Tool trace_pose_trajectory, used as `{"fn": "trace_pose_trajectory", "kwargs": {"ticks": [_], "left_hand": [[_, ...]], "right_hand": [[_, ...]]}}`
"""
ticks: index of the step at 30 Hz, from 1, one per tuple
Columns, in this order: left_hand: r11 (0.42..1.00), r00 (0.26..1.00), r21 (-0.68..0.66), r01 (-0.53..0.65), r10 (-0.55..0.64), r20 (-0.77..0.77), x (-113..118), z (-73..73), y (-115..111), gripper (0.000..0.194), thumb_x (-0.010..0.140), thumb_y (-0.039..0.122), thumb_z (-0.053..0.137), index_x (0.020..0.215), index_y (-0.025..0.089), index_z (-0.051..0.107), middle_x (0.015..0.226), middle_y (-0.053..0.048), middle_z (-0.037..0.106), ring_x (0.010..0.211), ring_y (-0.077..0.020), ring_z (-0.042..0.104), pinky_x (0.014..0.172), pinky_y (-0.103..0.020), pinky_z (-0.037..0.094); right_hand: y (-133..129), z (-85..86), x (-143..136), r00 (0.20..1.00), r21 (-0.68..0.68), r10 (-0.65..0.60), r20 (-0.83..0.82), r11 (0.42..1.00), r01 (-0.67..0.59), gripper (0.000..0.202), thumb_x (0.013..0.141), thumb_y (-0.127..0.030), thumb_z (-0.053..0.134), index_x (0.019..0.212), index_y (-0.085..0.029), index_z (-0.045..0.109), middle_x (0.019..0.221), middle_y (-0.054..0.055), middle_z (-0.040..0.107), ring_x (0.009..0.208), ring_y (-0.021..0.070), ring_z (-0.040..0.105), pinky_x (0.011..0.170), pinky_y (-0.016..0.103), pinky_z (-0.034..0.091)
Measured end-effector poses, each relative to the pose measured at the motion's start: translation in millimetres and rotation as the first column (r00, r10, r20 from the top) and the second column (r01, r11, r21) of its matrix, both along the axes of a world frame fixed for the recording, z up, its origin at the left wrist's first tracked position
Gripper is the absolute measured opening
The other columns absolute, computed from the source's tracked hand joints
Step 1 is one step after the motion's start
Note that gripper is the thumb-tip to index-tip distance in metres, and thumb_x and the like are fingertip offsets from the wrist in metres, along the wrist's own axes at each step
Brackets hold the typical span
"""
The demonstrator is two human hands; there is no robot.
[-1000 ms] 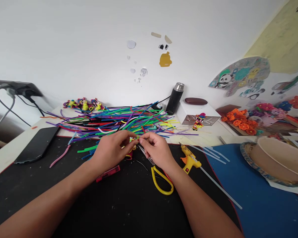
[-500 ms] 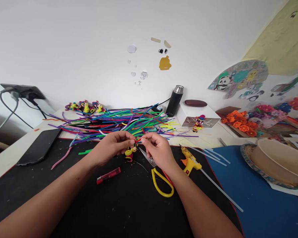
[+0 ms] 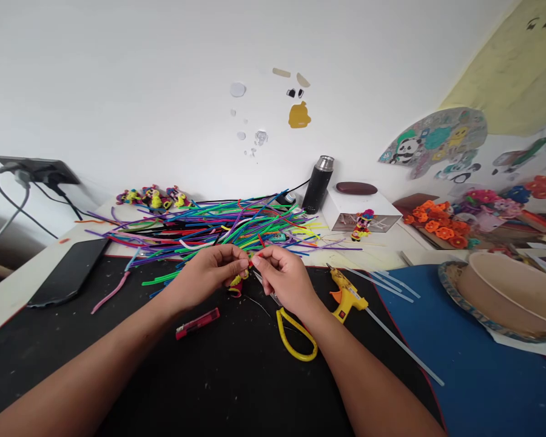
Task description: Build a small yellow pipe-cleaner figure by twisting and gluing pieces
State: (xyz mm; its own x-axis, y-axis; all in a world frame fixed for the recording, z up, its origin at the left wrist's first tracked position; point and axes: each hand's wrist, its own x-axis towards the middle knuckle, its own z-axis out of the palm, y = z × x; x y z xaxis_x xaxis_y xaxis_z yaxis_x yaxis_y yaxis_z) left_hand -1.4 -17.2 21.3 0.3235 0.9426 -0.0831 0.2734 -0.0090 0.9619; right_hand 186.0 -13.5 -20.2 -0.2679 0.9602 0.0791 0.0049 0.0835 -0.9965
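Note:
My left hand (image 3: pixel 213 273) and my right hand (image 3: pixel 279 276) meet above the black mat, fingertips pinched almost together. Between them shows a short bit of red pipe cleaner (image 3: pixel 250 262), mostly covered by the fingers. Just behind and below the left fingertips stands a small yellow and red pipe-cleaner figure (image 3: pixel 236 286), partly hidden. Under my right hand lie scissors (image 3: pixel 295 347) with a yellow handle loop; the hand covers most of their blades. A red utility knife (image 3: pixel 197 323) rests on the mat below my left hand.
A pile of coloured pipe cleaners (image 3: pixel 200 227) spreads behind my hands. To the right lie a yellow glue gun (image 3: pixel 348 295) with its glue stick and a bowl (image 3: pixel 514 291). A phone (image 3: pixel 70 273) is at left; a black flask (image 3: pixel 317 187) and finished figures (image 3: pixel 153 198) stand behind.
My fingertips have come closer together, so less of the red pipe cleaner shows between them. My right hand now covers more of the scissor blades. The view has shifted slightly.

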Motion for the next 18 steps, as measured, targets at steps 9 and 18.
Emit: {"fn": "trace_pose_trajectory", "kwargs": {"ticks": [9, 18], "left_hand": [[0.999, 0.999, 0.036, 0.033, -0.033, -0.007, -8.4, -5.9, 1.9, 0.045, 0.086, 0.063, 0.073, 0.089, 0.018, 0.07, 0.07, 0.001, 0.064, 0.057, -0.0119, 0.053, 0.049, -0.021, 0.039], [0.998, 0.998, 0.07, 0.004, -0.008, 0.061, -3.9, -13.0, 1.5, 0.034, 0.082, 0.048, 0.08, 0.094, 0.017, 0.073, 0.077, -0.001, 0.07, 0.061, -0.0134, 0.059, 0.053, -0.024, 0.045]], "right_hand": [[1.6, -1.0, 2.1, 1.0, 0.015, -0.012, 0.003, 1.0, 0.012, 0.026, 0.092, -0.046, 0.067, 0.089, -0.021, 0.066, 0.051, -0.008, 0.053, 0.04, 0.0098, 0.048, 0.045, 0.022, 0.038], [2.8, 1.5, 2.3, 0.997, -0.088, 0.034, -0.064, 0.995, -0.04, 0.03, 0.088, -0.05, 0.07, 0.09, -0.021, 0.064, 0.049, -0.009, 0.054, 0.038, 0.0099, 0.047, 0.041, 0.021, 0.037]]}}
